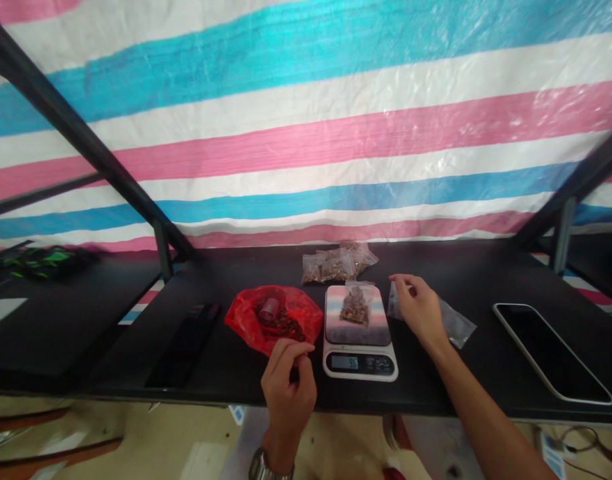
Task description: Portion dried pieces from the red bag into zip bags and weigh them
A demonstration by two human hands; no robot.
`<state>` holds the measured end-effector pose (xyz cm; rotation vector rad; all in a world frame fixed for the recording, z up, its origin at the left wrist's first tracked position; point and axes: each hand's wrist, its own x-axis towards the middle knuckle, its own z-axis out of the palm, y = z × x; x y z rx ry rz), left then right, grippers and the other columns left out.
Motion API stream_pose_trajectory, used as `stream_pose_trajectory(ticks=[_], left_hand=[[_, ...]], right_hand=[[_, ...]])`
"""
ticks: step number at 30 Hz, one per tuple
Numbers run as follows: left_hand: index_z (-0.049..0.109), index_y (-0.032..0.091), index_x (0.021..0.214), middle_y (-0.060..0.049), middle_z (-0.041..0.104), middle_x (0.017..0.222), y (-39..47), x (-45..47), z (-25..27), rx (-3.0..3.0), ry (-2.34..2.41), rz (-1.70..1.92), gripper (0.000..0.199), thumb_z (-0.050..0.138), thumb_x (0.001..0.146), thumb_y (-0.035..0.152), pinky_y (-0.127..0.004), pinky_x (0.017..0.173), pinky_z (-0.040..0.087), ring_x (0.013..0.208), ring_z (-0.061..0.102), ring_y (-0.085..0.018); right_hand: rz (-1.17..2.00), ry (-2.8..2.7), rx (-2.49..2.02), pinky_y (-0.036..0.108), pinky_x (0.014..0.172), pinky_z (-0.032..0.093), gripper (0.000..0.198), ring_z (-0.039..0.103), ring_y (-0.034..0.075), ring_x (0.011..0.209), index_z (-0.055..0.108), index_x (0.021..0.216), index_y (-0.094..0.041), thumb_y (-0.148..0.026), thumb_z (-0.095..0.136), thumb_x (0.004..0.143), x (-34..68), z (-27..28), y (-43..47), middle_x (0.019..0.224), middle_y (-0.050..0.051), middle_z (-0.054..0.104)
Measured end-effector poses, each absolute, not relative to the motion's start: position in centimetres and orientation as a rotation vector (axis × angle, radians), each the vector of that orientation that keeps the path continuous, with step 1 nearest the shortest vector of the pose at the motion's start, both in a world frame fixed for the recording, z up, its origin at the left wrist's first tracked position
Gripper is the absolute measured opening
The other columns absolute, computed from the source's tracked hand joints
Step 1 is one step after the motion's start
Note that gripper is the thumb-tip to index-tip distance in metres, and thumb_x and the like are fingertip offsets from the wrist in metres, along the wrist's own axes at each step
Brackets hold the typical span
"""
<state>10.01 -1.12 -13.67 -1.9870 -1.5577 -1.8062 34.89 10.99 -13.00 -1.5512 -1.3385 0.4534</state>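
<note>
My left hand (289, 385) is closed in a loose pinch at the near edge of a red plastic bag (241, 310). Whatever its fingertips hold, if anything, is too small to make out. Inside the open bag lie brown dried pieces (286, 325) and a small clear cup (269, 309). A white digital scale (361, 337) stands between my hands, its display reading about 96, any decimal point unclear. On its plate rests a small zip bag (356, 305) partly filled with brown pieces. My right hand (420, 311), fingers curled together with nothing visible in them, is over flat clear zip bags (456, 325).
Several filled zip bags (336, 263) are piled behind the scale. A phone (551, 353) lies at the right, and a dark flat device (185, 343) at the left. Black metal bars (86, 133) slant up on both sides, before a striped plastic sheet (306, 147).
</note>
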Motion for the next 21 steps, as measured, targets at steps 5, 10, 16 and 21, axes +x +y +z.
stream_pose_trajectory(ticks=[5, 10, 16, 21], left_hand=[[0.069, 0.020, 0.084, 0.001, 0.068, 0.077, -1.1, 10.1, -13.6, -1.967, -1.557, -1.803, 0.025, 0.054, 0.093, 0.002, -0.021, 0.070, 0.054, 0.071, 0.067, -0.011], [0.069, 0.020, 0.085, 0.002, 0.068, 0.076, -1.0, 10.0, -13.6, -1.984, -1.523, -1.783, 0.024, 0.055, 0.094, 0.002, -0.020, 0.069, 0.054, 0.070, 0.068, -0.010], [0.069, 0.020, 0.085, 0.001, 0.069, 0.076, -1.2, 10.1, -13.6, -1.972, -1.538, -1.780, 0.025, 0.054, 0.094, 0.003, -0.020, 0.069, 0.054, 0.070, 0.068, -0.011], [0.069, 0.020, 0.085, 0.001, 0.069, 0.075, -1.3, 10.2, -13.3, -1.969, -1.518, -1.785, 0.025, 0.053, 0.095, 0.003, -0.021, 0.067, 0.055, 0.069, 0.068, -0.011]], right_hand=[[0.435, -1.438, -1.546, 0.040, 0.082, 0.051, 0.049, 0.061, 0.024, 0.078, 0.082, 0.096, -0.019, -0.056, 0.049, 0.092, 35.0, -13.5, 11.1, 0.093, 0.011, 0.074], [0.466, -1.536, -1.505, 0.042, 0.091, 0.052, 0.042, 0.065, 0.027, 0.091, 0.082, 0.094, -0.020, -0.052, 0.055, 0.092, 34.6, -13.9, 11.2, 0.093, 0.012, 0.075], [0.505, -1.546, -1.513, 0.042, 0.093, 0.052, 0.037, 0.066, 0.027, 0.091, 0.082, 0.093, -0.021, -0.048, 0.057, 0.090, 34.1, -13.4, 11.2, 0.090, 0.010, 0.075], [0.526, -1.543, -1.529, 0.043, 0.095, 0.052, 0.035, 0.066, 0.027, 0.093, 0.083, 0.093, -0.021, -0.046, 0.059, 0.087, 33.5, -13.2, 11.4, 0.090, 0.010, 0.075]])
